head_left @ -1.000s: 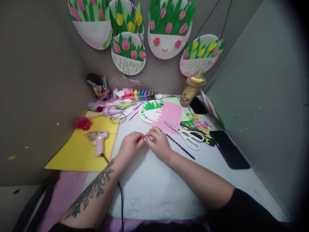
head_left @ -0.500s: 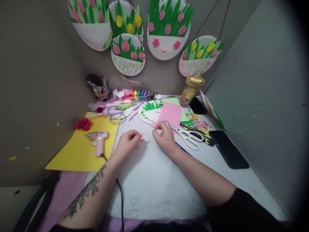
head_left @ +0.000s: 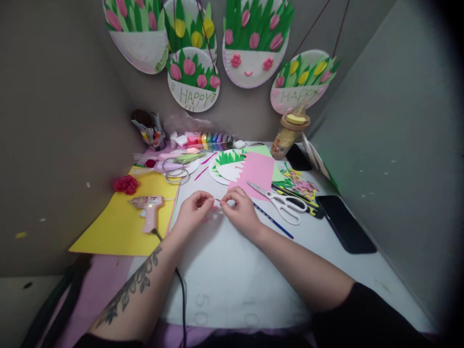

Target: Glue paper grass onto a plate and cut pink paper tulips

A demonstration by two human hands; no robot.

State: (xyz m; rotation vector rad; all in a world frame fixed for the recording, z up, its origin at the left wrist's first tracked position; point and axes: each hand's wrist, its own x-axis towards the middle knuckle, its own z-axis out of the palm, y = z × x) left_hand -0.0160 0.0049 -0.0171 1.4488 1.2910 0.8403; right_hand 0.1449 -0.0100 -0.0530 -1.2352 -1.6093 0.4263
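At the middle of the white bench [head_left: 232, 275], the left hand [head_left: 194, 212] and right hand [head_left: 241, 210] meet, fingers pinching a small pink paper piece [head_left: 216, 207] between them, scissors [head_left: 281, 203] just beside.

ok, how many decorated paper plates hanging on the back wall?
5. Far-left plate, yellow-tulip plate behind the "HAPPY" plate, smiley plate, right "HAPPY" plate. Top edges are cropped, so more may hang above.
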